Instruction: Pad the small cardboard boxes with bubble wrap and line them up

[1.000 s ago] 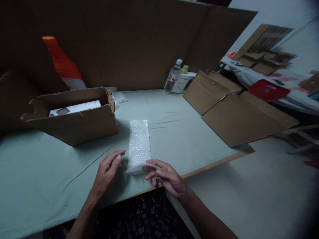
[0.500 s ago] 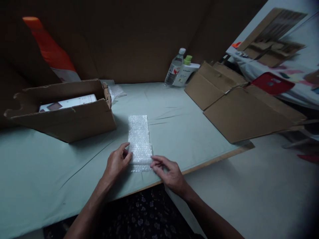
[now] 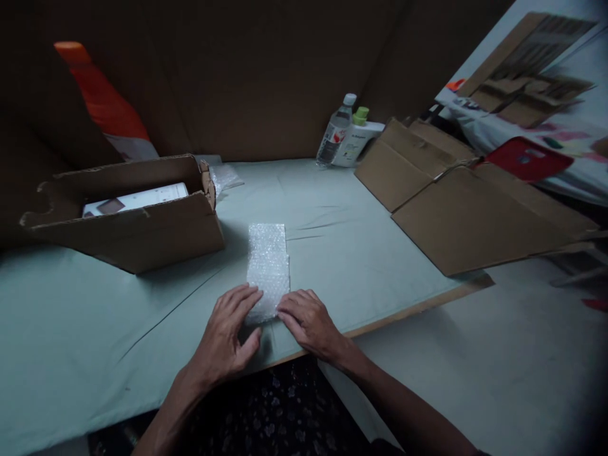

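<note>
A narrow strip of clear bubble wrap (image 3: 267, 263) lies lengthwise on the cloth-covered table, its near part doubled over into a thicker layer. My left hand (image 3: 229, 326) rests at its lower left; the fingers are stretched over the edge and the thumb stands apart, so the hand is open. At the lower right corner, my right hand (image 3: 308, 318) has its fingers together and bent, closed on the wrap's edge. Its fingertips hide that corner. Whether anything lies inside the folded layer I cannot tell.
An open cardboard box (image 3: 175, 234) with a white box (image 3: 137, 199) inside stands left. Behind it leans a red-orange bottle (image 3: 107, 104). A clear plastic bottle (image 3: 335, 133) and a white bottle (image 3: 355, 144) stand at the back, beside another cardboard box (image 3: 475, 218) on the right.
My left hand has opened from a bent grip and moved down to the wrap's near end. My right hand's fingers have drawn together at the corner. The near flap now lies folded in.
</note>
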Demonstrator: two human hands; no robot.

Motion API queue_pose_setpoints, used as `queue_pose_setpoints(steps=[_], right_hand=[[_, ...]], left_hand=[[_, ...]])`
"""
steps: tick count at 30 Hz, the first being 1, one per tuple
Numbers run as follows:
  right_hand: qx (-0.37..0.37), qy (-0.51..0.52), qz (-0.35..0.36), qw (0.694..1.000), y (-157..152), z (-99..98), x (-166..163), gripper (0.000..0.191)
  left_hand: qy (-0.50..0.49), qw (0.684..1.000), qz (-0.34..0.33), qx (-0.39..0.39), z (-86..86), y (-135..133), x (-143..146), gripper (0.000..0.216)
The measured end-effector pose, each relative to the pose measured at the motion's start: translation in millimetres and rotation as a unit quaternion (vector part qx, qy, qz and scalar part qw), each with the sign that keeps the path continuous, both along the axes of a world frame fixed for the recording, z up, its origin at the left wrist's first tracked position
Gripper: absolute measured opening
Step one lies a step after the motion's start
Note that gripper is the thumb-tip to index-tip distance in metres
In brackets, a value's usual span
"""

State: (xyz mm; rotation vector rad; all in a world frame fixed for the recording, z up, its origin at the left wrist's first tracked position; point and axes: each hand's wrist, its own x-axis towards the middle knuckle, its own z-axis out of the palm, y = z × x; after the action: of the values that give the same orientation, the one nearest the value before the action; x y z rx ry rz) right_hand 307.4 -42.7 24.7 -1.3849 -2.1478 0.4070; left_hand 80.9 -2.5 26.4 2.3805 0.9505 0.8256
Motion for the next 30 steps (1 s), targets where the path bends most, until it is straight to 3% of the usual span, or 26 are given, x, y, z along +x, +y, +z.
queue_pose_setpoints(steps=[2,4,8,11,16,18,21,25,27,30], right_hand=[[-0.030,0.038,0.007,0.999,0.4,7.9,0.7,0.008],[-0.035,0.067,0.000,0.997,-0.5,15.2,1.0,0.007],[0.086,0.103,-0.066,0.989,-9.4,27.1,2.7,0.011],[0.139,0.064,-0.050,0.987,-17.0,29.2,2.6,0.017],[0.097,-0.081,-0.008,0.992,-7.2,7.4,-4.5,0.037],[0.095,-0.109,-0.028,0.989,3.3,-3.7,-6.6,0.039],[0.107,-0.112,-0.044,0.987,16.7,-12.0,-7.0,0.031],[0.107,-0.092,-0.031,0.990,21.4,-7.5,-4.7,0.020],[0.085,-0.057,-0.023,0.994,18.8,-2.1,-3.1,0.018],[0.017,0.010,-0.004,1.000,12.6,6.4,-0.6,0.015]], left_hand=[[0.004,1.000,-0.026,-0.012,-1.3,-3.2,-1.9,0.062],[-0.008,1.000,-0.009,-0.017,-6.0,-3.1,-0.6,0.056],[-0.030,0.995,0.046,-0.082,-14.1,4.1,6.3,0.044],[-0.040,0.987,0.081,-0.135,-14.9,13.0,12.9,0.043],[-0.019,0.975,0.129,-0.177,-19.2,29.6,25.8,0.048],[-0.019,0.978,0.144,-0.148,-21.3,32.1,28.4,0.048],[-0.037,0.988,0.144,-0.045,-21.1,27.8,25.8,0.051],[0.011,0.994,0.080,0.071,-17.1,14.6,15.8,0.056],[0.025,0.996,0.042,0.077,-14.9,9.4,11.6,0.056],[0.000,1.000,0.011,0.026,-11.3,5.4,7.7,0.057]])
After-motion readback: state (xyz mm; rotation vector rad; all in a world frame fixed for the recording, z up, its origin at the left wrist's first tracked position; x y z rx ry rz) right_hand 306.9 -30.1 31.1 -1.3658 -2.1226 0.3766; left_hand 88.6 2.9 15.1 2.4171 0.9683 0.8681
